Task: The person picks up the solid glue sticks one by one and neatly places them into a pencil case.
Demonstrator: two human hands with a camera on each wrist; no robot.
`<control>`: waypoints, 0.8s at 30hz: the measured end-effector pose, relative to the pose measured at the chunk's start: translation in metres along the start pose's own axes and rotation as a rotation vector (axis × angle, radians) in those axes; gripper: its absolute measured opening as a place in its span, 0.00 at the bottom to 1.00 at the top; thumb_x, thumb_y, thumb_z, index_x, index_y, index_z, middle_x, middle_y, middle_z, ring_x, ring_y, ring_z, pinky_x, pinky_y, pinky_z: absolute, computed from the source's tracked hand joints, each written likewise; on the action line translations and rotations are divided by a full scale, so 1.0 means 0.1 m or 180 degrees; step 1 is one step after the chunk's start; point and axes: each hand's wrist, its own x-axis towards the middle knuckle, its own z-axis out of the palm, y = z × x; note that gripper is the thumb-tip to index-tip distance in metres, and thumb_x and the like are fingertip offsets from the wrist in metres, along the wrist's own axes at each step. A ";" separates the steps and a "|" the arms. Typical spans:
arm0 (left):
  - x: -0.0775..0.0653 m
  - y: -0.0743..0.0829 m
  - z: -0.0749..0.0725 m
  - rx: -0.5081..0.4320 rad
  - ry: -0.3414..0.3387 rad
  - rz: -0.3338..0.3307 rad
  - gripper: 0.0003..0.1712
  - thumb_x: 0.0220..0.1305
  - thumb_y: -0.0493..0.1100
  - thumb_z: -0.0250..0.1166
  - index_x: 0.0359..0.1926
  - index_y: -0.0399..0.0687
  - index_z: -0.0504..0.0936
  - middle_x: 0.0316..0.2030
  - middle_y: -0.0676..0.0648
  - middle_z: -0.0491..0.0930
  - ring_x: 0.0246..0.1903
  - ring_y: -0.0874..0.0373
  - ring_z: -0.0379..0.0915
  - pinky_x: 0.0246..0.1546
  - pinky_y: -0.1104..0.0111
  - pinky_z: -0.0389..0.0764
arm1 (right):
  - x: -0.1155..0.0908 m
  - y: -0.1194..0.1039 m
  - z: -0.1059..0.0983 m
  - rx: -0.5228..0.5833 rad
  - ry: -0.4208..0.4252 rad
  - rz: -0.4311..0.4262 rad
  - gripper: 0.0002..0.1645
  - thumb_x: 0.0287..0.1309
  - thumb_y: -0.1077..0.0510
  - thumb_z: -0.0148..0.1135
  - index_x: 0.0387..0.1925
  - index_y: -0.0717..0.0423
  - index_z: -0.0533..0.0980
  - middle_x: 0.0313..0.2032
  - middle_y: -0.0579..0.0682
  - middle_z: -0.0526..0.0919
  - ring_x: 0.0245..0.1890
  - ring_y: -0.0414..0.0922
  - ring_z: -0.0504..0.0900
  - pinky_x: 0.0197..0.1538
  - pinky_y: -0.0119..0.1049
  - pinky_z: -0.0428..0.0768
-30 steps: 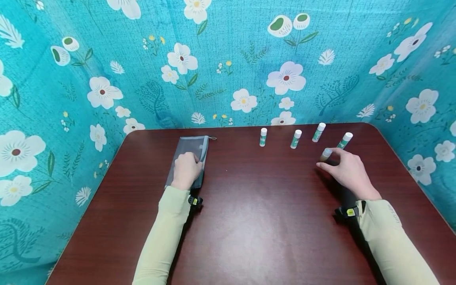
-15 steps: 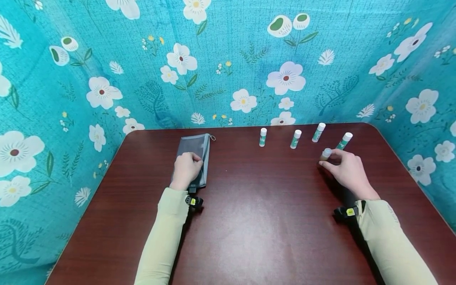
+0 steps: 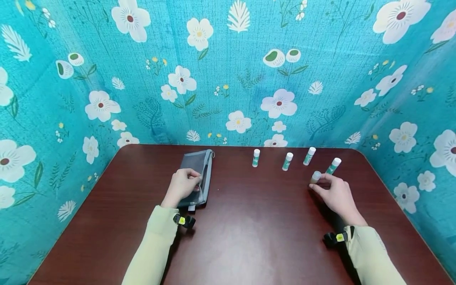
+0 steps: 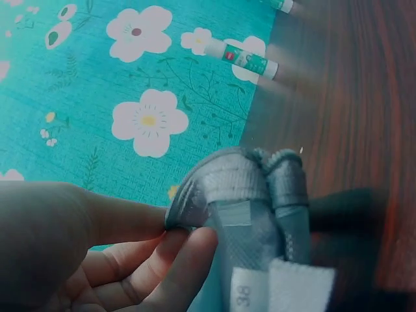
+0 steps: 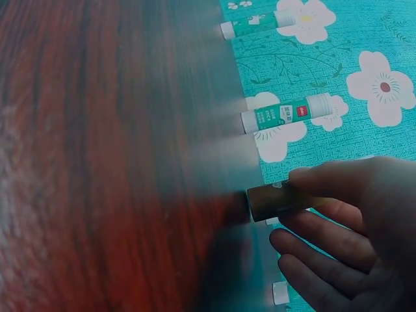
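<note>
My left hand pinches the opening edge of a grey mesh zipper pouch on the table. In the left wrist view, thumb and fingers lift one side of the pouch, whose mouth gapes a little beside its raised zipper edge. A white tag marked 38 hangs at its near end. Off to the right, my right hand holds a glue stick between thumb and fingers. It stands upright, with a pale cap and a brownish-looking body; in the right wrist view fingers cover part of this stick.
Several green-and-white glue sticks stand at the table's back right: one glue stick nearest the pouch, another, a third, and one just behind my right hand. A flowered blue cloth hangs along the back edge.
The head view has tilted up. My left hand has drawn the pouch's edge up and leftward, and its mouth shows wider. My right hand keeps its place at the glue stick, fingers closer round it.
</note>
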 end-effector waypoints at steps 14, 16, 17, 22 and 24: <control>-0.15 0.06 0.17 -0.0139 -0.0140 0.0000 0.05 0.68 0.38 0.70 0.40 0.40 0.85 0.26 0.47 0.83 0.23 0.56 0.83 0.34 0.63 0.88 | -0.08 -0.04 0.01 0.0044 -0.0040 0.0056 0.24 0.63 0.54 0.73 0.53 0.65 0.80 0.44 0.64 0.86 0.41 0.61 0.86 0.48 0.61 0.83; -0.14 0.10 0.16 -0.0167 -0.0165 0.0015 0.05 0.68 0.38 0.70 0.40 0.40 0.85 0.27 0.46 0.83 0.23 0.56 0.83 0.34 0.63 0.88 | -0.03 -0.07 0.02 0.0084 -0.0016 0.0020 0.24 0.63 0.54 0.72 0.54 0.65 0.80 0.44 0.64 0.86 0.41 0.62 0.86 0.49 0.61 0.83; -0.13 0.13 0.16 -0.0189 -0.0184 0.0023 0.05 0.68 0.38 0.70 0.40 0.39 0.85 0.27 0.45 0.84 0.23 0.55 0.84 0.34 0.63 0.88 | -0.02 -0.08 0.02 0.0093 -0.0001 0.0009 0.23 0.63 0.54 0.72 0.54 0.65 0.80 0.44 0.64 0.86 0.41 0.61 0.86 0.48 0.61 0.83; -0.10 0.19 0.15 -0.0218 -0.0251 0.0030 0.05 0.68 0.38 0.70 0.40 0.39 0.85 0.28 0.45 0.84 0.24 0.55 0.84 0.34 0.63 0.88 | 0.07 -0.14 0.04 0.0120 0.0067 -0.0047 0.23 0.63 0.53 0.73 0.53 0.64 0.81 0.43 0.62 0.87 0.40 0.59 0.87 0.47 0.59 0.84; -0.09 0.20 0.16 -0.0202 -0.0269 0.0023 0.05 0.68 0.39 0.70 0.40 0.40 0.85 0.28 0.45 0.84 0.24 0.55 0.84 0.35 0.63 0.88 | 0.09 -0.16 0.06 0.0137 0.0083 -0.0048 0.23 0.63 0.53 0.72 0.53 0.63 0.81 0.43 0.61 0.87 0.39 0.59 0.87 0.47 0.57 0.84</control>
